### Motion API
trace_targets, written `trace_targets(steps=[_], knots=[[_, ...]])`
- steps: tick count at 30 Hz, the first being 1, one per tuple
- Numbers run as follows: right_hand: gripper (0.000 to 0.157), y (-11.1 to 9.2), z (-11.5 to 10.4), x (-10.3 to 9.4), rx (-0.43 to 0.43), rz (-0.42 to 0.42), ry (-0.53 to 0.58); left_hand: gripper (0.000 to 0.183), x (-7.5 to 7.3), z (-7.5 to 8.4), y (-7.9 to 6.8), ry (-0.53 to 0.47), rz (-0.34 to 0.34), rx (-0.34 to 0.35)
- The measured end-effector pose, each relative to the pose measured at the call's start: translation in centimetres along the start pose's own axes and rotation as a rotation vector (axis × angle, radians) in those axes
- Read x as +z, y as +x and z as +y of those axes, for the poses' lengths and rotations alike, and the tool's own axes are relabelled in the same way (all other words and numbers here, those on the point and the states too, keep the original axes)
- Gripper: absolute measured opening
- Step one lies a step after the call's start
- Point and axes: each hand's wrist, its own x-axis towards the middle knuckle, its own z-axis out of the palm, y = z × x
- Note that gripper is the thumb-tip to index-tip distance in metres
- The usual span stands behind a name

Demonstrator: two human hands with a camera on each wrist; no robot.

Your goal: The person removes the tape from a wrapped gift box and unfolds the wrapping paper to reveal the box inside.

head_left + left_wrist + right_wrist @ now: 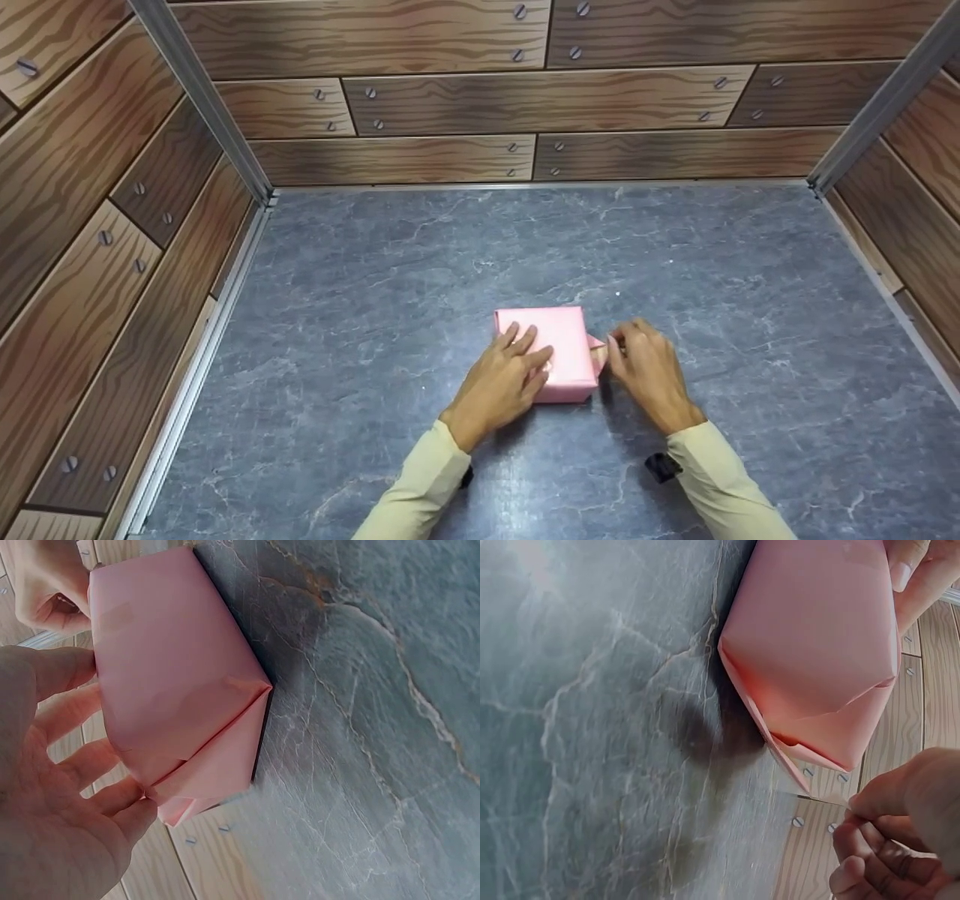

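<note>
A box wrapped in pink paper [551, 330] lies on the floor in front of me. My left hand [499, 379] rests on its top with the fingers spread. At the right end, folded paper flaps [598, 356] stick out toward my right hand [651, 367]. In the right wrist view, thumb and forefinger pinch a thin clear strip, like tape [829, 800], that runs to the tip of the lower flap [786, 767]. The opposite end shows in the left wrist view, with a slanted fold [214, 757] beneath the left fingertips.
The grey marbled floor [375, 277] spreads around the box. Wood-patterned walls [450, 105] stand at the back and both sides, joined by metal corner posts [202, 97]. A dark device [663, 467] sits at the right wrist.
</note>
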Motion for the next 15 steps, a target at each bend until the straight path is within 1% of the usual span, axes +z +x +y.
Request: trace_targets(steps=[3, 8, 15], knots=[[0.004, -0.08, 0.06, -0.09, 0.006, -0.005, 0.019, 0.035, 0.01, -0.01, 0.0, -0.007, -0.004, -0.008], [0.004, -0.21, 0.19, -0.31, 0.044, -0.02, 0.047, 0.036, 0.14, -0.04, -0.02, -0.011, -0.015, -0.021], [0.004, -0.21, 0.4, -0.72, 0.093, -0.055, 0.048, 0.036, 0.07, -0.05, -0.06, -0.012, -0.015, -0.025]])
